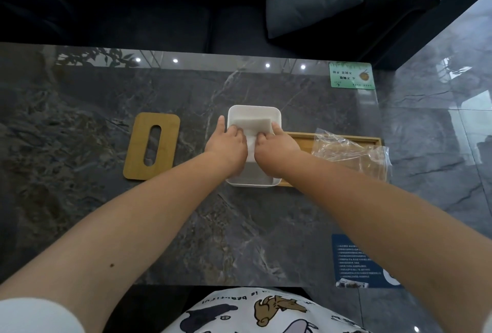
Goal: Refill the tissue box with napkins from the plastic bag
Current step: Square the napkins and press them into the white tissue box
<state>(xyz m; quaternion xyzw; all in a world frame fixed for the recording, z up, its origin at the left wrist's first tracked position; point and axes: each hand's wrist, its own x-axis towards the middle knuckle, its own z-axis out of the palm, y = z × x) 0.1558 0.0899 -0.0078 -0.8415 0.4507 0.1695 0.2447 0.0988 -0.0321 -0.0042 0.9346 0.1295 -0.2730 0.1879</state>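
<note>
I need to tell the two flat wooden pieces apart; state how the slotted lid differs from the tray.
The slotted lid lies bare on the table, left of the white box; the wooden tray sits to the right, under the box and the empty plastic bag. The lid has a long oval slot and rounded corners; the tray has a raised rim and no visible slot. Both are light-coloured wood.

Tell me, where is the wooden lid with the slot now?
In the head view the wooden lid lies flat on the table, left of the white tissue box and beyond the left hand.
</note>
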